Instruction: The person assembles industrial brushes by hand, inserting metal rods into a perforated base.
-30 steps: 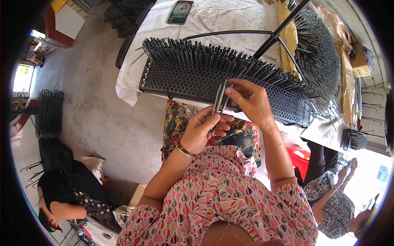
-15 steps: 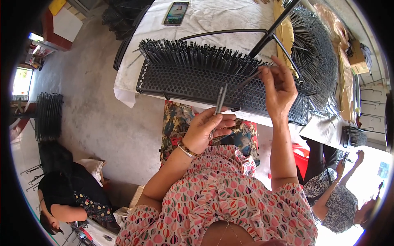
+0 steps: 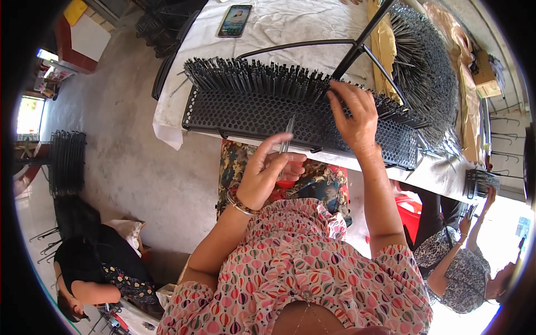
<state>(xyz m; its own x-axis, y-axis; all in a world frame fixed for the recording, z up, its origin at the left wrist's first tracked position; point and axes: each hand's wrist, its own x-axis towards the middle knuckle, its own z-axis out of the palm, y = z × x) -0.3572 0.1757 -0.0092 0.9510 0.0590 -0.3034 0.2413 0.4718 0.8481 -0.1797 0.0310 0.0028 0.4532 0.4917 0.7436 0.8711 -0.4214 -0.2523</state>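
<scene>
My left hand (image 3: 261, 177) is closed around a few thin grey metal rods (image 3: 289, 129), which point up over the front edge of a black perforated metal rack (image 3: 245, 114). Its fingers are slightly blurred. Along the rack's back stands a dense row of thin black rods (image 3: 251, 78), packed upright. My right hand (image 3: 357, 120) reaches into the right part of this row, thumb and fingertips pinched at a thin dark rod there. The rod's far end is lost among the others.
Behind the rack lie a black metal frame bar (image 3: 301, 47) and a phone (image 3: 235, 21) on a white-covered table (image 3: 301, 22). A big heap of dark rods (image 3: 427, 78) rests on brown paper at right. Two people work nearby, left (image 3: 92, 262) and right (image 3: 458, 268).
My right hand has moved left and slightly down, bringing its rod against the standing row. My left hand has shifted a little left and down with its rods, its fingers changing position.
</scene>
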